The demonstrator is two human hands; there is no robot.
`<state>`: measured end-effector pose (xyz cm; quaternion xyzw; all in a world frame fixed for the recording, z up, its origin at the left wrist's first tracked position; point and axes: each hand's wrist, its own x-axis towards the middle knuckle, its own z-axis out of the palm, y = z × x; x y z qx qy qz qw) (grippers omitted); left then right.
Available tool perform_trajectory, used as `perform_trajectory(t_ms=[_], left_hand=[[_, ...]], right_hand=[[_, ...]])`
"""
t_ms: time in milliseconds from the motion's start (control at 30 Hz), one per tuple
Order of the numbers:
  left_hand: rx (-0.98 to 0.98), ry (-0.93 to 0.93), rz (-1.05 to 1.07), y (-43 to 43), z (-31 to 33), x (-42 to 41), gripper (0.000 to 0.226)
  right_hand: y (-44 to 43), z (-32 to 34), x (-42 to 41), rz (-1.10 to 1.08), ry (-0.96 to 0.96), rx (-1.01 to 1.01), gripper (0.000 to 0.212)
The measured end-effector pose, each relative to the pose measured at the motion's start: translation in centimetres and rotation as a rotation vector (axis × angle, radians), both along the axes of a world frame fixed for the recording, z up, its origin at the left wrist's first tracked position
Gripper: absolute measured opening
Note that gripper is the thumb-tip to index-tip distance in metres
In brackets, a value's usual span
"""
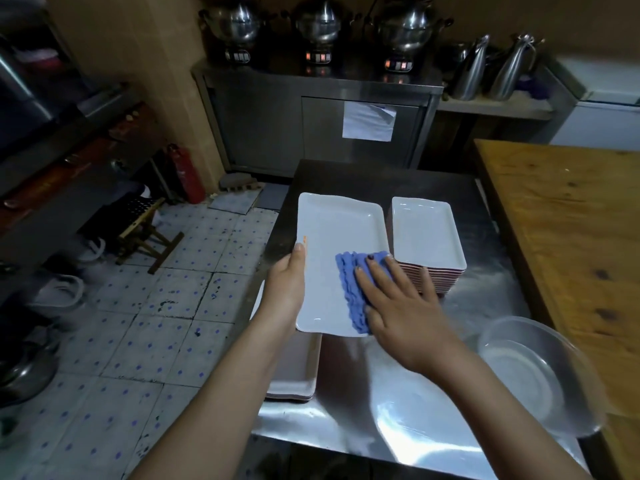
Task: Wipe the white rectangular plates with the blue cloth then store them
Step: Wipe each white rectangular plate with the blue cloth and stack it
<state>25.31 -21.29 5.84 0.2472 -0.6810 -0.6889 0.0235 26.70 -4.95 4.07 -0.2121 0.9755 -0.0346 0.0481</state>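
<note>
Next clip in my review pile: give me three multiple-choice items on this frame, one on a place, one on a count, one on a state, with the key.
1. Where does the stack of white plates stand?
A. On the steel table, right of the held plate.
B. In a sink.
C. Inside a dishwasher rack.

2. How many lidded steel pots are on the back counter?
A. Two.
B. Three.
C. Five.

3. What is the right hand doing?
A. Hanging idle.
B. Gripping a knife.
C. Pressing the blue cloth flat on the held plate.

Key: 1 A, the stack sits on steel beside the plate that the left hand holds by its edge. 2 B, three pots stand in a row. 3 C, straight fingers lie on the cloth.
</note>
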Motion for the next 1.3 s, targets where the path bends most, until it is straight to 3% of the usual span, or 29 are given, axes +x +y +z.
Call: perform_trajectory(t_ms=[233,400,533,667,767,900,1067,1300], left_hand=[[0.024,-0.014,-0.064,0.8,-0.1,1.1,0.032],[-0.005,0.002,-0.031,0.2,0.0,1.0,0.035],[-0.019,0.030,0.022,-0.4,0.1,0.6,0.036],[-0.009,0.048,0.061,-0.5,0.6,0.4,0.030],[0.031,0.021,0.068,-0.4,0.8,0.3,0.028],[0.087,0.025,0.089,-0.9,1.1,0.1,0.033],[0.120,0.015,0.111,-1.1,1.2,-0.1,0.035],[0.089,0.009,0.075,-0.6,0.7,0.3,0.033]], right_hand=[[-0.3,0.3,-3.0,-0.218,0.073,-0.030,0.071],[-1.3,-0.8,-0.2,-0.096,0.039,-0.054,0.086],[-2.8,-0.4,3.0,0.001,-0.153,-0.222,0.074],[-5.0,1.1,4.4,0.115,-0.205,-0.397,0.071],[-5.6,1.6,4.5,0.150,-0.098,-0.388,0.074],[-3.4,0.6,4.0,0.070,0.167,-0.211,0.066],[-2.1,-0.1,2.9,-0.046,0.246,-0.174,0.068],[-4.2,-0.9,3.8,0.142,0.299,-0.283,0.060]])
